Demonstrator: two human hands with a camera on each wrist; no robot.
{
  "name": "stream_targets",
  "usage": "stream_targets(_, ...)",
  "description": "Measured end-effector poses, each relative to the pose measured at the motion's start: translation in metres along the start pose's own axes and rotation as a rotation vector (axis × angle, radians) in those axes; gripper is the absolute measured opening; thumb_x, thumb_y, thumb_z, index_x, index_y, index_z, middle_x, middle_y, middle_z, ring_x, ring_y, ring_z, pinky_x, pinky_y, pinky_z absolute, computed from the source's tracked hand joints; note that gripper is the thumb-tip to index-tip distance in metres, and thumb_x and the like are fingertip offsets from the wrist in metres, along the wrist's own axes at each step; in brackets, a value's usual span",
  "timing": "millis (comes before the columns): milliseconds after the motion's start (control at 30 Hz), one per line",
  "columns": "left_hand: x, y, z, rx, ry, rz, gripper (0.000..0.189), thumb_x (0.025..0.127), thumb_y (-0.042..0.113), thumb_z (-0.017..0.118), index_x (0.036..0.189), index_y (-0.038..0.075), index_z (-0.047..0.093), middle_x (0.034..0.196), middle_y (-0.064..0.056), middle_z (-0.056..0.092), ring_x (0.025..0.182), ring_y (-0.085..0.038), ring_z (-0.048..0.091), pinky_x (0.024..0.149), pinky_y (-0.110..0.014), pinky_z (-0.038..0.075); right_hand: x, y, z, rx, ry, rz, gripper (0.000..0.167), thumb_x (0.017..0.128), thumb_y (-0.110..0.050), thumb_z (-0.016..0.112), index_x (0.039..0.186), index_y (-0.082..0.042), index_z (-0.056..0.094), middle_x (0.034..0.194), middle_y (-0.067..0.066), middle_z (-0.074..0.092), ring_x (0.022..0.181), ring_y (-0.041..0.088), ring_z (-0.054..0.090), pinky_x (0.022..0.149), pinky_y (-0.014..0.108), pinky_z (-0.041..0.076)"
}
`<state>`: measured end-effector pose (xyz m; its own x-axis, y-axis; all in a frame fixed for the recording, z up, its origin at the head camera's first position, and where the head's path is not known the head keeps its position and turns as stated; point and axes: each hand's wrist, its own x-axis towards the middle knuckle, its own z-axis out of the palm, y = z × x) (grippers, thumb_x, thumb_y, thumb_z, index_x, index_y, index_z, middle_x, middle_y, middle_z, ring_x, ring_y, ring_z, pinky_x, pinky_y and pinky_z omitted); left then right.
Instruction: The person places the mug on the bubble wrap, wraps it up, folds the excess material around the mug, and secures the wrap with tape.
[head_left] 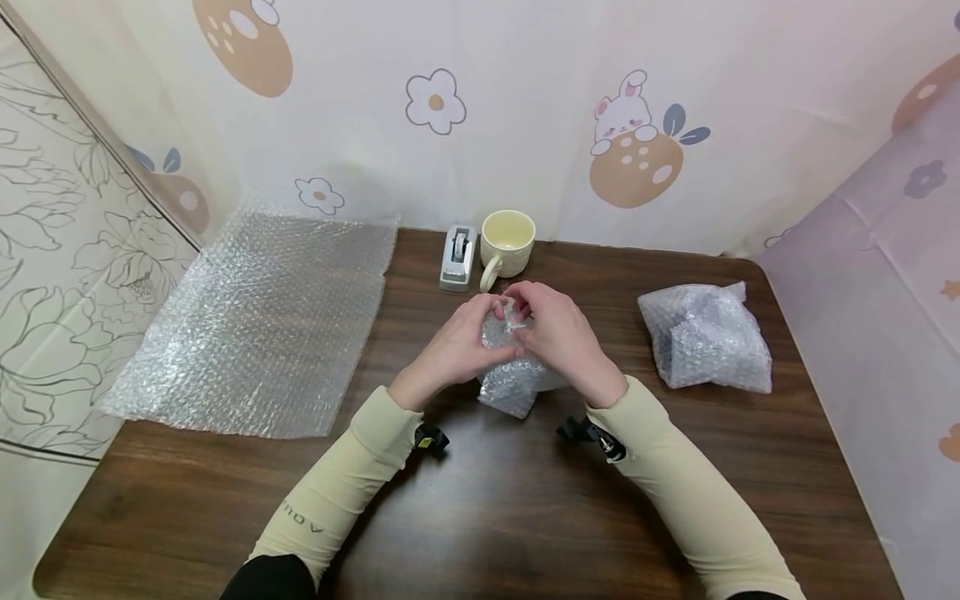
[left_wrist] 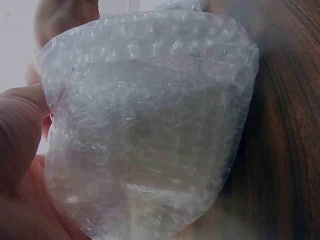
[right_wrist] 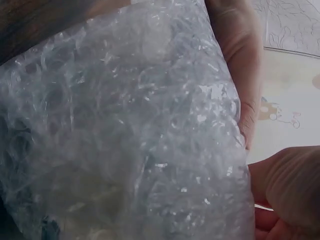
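Between the two hands, near the middle of the table, stands a bundle in clear bubble wrap (head_left: pixel 510 390). Its wrap fills most of the left wrist view, where a pale yellowish shape shows dimly through the layers. The left hand (head_left: pixel 453 342) holds the bundle from the left, thumb on the near side and fingers curled over its top. From the right, the right hand (head_left: pixel 561 333) grips the wrap at the top, fingertips bent in close to the left fingers. In the right wrist view, the bubble wrap (right_wrist: pixel 125 115) covers most of that hand's fingers.
Just beyond the hands are a pale yellow mug (head_left: pixel 508 242) and a grey tape dispenser (head_left: pixel 457 258). A flat bubble wrap sheet (head_left: pixel 277 325) spreads over the table's left side. Another wrapped bundle (head_left: pixel 708 337) lies at the right. A patterned curtain (head_left: pixel 525 125) hangs behind the wooden table (head_left: pixel 480 517).
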<state>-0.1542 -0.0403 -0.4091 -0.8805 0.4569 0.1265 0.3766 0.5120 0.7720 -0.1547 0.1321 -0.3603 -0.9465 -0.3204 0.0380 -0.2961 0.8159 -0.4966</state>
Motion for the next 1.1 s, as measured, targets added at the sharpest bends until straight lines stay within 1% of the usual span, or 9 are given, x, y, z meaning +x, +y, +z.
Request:
stream_targets(133, 0.000, 0.001, 0.000, 0.045, -0.029, 0.030, 0.038, 0.084, 0.038, 0.080, 0.103, 0.015, 0.057, 0.141, -0.007, 0.051, 0.130, -0.027, 0.045, 0.107, -0.042, 0.038, 0.002, 0.006, -0.002, -0.051, -0.016, 0.021, 0.053, 0.077, -0.007, 0.083, 0.126, -0.009, 0.063, 0.107, 0.006, 0.066, 0.106, 0.027, 0.051, 0.076, 0.045, 0.051)
stream_targets(267, 0.000, 0.001, -0.001, 0.088, -0.051, 0.052, 0.035, 0.086, 0.043, 0.077, 0.105, 0.018, 0.062, 0.145, -0.007, 0.048, 0.132, -0.028, 0.044, 0.106, -0.044, 0.039, 0.007, 0.015, -0.003, -0.044, -0.072, 0.066, 0.058, 0.076, -0.012, 0.084, 0.129, -0.008, 0.060, 0.115, 0.011, 0.063, 0.110, 0.030, 0.050, 0.083, 0.048, 0.049)
stream_targets(433, -0.001, 0.000, -0.002, 0.101, -0.058, 0.076, 0.032, 0.087, 0.044, 0.075, 0.108, 0.021, 0.068, 0.146, -0.007, 0.047, 0.132, -0.028, 0.043, 0.106, -0.045, 0.040, 0.012, 0.027, -0.002, 0.095, -0.146, 0.140, 0.064, 0.077, -0.013, 0.083, 0.134, -0.006, 0.054, 0.120, 0.015, 0.061, 0.110, 0.032, 0.056, 0.092, 0.050, 0.047)
stream_targets(533, 0.000, 0.000, -0.003, 0.093, -0.054, 0.090, 0.039, 0.087, 0.043, 0.076, 0.114, 0.018, 0.064, 0.142, -0.007, 0.049, 0.130, -0.026, 0.046, 0.106, -0.043, 0.040, 0.012, 0.033, 0.000, 0.186, -0.180, 0.192, 0.065, 0.079, -0.015, 0.082, 0.136, -0.008, 0.051, 0.122, 0.015, 0.061, 0.112, 0.031, 0.057, 0.095, 0.049, 0.046)
stream_targets(600, 0.002, -0.001, -0.003, 0.092, -0.055, 0.096, 0.049, 0.086, 0.043, 0.076, 0.123, 0.016, 0.059, 0.141, -0.007, 0.051, 0.129, -0.024, 0.046, 0.106, -0.041, 0.039, 0.012, 0.037, 0.003, 0.247, -0.206, 0.218, 0.063, 0.081, -0.016, 0.081, 0.136, -0.009, 0.051, 0.124, 0.014, 0.060, 0.113, 0.031, 0.056, 0.096, 0.048, 0.045)
stream_targets(667, 0.003, -0.001, -0.004, 0.101, -0.063, 0.093, 0.059, 0.086, 0.044, 0.076, 0.133, 0.015, 0.055, 0.141, -0.006, 0.050, 0.129, -0.023, 0.046, 0.107, -0.040, 0.039, 0.012, 0.041, 0.005, 0.299, -0.232, 0.234, 0.061, 0.082, -0.015, 0.079, 0.136, -0.008, 0.052, 0.124, 0.015, 0.059, 0.112, 0.031, 0.055, 0.097, 0.048, 0.044)
stream_targets(767, 0.005, -0.001, -0.007, 0.131, -0.084, 0.081, 0.068, 0.086, 0.047, 0.075, 0.141, 0.015, 0.053, 0.143, -0.004, 0.048, 0.130, -0.022, 0.044, 0.107, -0.039, 0.039, 0.013, 0.044, 0.008, 0.363, -0.263, 0.259, 0.058, 0.083, -0.013, 0.077, 0.135, -0.008, 0.052, 0.125, 0.016, 0.057, 0.113, 0.032, 0.053, 0.097, 0.049, 0.042)
stream_targets(900, 0.007, -0.001, -0.010, 0.157, -0.120, 0.050, 0.072, 0.085, 0.053, 0.074, 0.143, 0.016, 0.054, 0.143, -0.002, 0.046, 0.129, -0.022, 0.043, 0.104, -0.040, 0.042, 0.015, 0.047, 0.010, 0.397, -0.289, 0.275, 0.057, 0.084, -0.013, 0.076, 0.135, -0.010, 0.053, 0.127, 0.015, 0.054, 0.114, 0.033, 0.050, 0.098, 0.050, 0.039)
stream_targets(1100, 0.009, -0.002, -0.012, 0.170, -0.180, -0.006, 0.079, 0.083, 0.062, 0.070, 0.147, 0.020, 0.051, 0.146, 0.000, 0.044, 0.126, -0.022, 0.041, 0.099, -0.040, 0.044, 0.012, 0.048, 0.008, 0.422, -0.300, 0.257, 0.054, 0.086, -0.016, 0.076, 0.135, -0.010, 0.054, 0.126, 0.013, 0.056, 0.113, 0.031, 0.051, 0.097, 0.048, 0.041)
